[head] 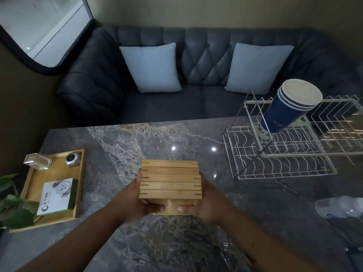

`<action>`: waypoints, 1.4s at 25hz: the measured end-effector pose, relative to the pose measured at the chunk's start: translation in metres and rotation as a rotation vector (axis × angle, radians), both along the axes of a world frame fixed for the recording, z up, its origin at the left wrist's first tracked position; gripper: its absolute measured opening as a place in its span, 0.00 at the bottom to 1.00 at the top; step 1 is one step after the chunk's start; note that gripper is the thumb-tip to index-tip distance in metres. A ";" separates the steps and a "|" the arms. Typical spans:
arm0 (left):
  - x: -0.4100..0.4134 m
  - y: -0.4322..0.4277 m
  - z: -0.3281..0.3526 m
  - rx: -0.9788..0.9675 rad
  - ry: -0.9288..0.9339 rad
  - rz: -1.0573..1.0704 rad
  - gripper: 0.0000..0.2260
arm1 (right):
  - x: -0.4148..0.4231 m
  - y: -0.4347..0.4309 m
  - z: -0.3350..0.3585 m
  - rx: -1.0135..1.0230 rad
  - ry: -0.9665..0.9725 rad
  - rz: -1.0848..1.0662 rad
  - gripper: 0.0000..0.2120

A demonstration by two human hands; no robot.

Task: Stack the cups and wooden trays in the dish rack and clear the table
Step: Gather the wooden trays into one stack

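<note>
Both hands' grip hides the sides of the wooden trays [170,182]

Pretty sure I'm looking at a lounge or reception corner here, not a real kitchen. There's a dark tufted sofa [196,75] with two pale blue cushions [152,67] right behind the grey marble-look worktop [137,146], plus a big rounded window [43,28] off to the left. On the worktop sits a wooden tray [78,183] with a printed branded box [57,197] and a small round clock-like gadget [73,159], and a leafy plant [13,205] at the edge. Feels like a waiting area to me.
</note>
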State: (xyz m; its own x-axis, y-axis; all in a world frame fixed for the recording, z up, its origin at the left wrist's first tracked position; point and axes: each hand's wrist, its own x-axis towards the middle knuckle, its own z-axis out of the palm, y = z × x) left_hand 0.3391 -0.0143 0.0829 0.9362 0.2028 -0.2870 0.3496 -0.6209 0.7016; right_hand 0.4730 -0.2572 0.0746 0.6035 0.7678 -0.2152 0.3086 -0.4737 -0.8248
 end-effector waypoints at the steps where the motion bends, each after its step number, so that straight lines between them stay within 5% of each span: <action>1: 0.002 0.000 0.006 -0.011 -0.003 0.000 0.46 | 0.002 -0.001 0.003 0.009 -0.006 -0.001 0.49; 5: 0.011 -0.002 0.045 -0.131 -0.034 0.034 0.30 | 0.018 0.004 0.025 0.085 0.011 -0.008 0.49; 7: 0.016 -0.001 0.063 -0.249 -0.047 0.064 0.31 | 0.025 0.008 0.040 0.130 0.077 -0.011 0.48; 12: 0.020 -0.006 0.092 -0.601 -0.108 0.169 0.34 | 0.032 0.021 0.065 0.260 0.479 -0.071 0.43; 16: 0.024 -0.018 0.089 -0.738 -0.108 0.262 0.17 | 0.026 0.036 0.064 0.319 0.723 -0.130 0.26; 18: 0.023 -0.019 0.078 -0.815 -0.072 0.336 0.20 | 0.023 0.040 0.057 0.314 0.830 -0.179 0.20; 22: -0.003 -0.016 0.046 -1.007 0.069 0.390 0.30 | 0.013 0.051 0.043 0.249 1.003 -0.385 0.25; 26: -0.025 -0.019 0.030 -1.193 0.185 0.459 0.28 | 0.000 0.069 0.037 0.256 1.051 -0.572 0.23; 35: -0.039 0.016 0.017 -1.389 0.237 0.477 0.26 | -0.032 0.082 0.043 0.106 1.029 -0.473 0.27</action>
State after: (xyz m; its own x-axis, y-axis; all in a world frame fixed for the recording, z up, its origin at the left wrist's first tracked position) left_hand 0.3000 0.0012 0.1001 0.7667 -0.0875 -0.6360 0.5107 0.6834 0.5217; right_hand 0.4413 -0.1752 0.1172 0.4119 0.5537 -0.7237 -0.7294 -0.2756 -0.6261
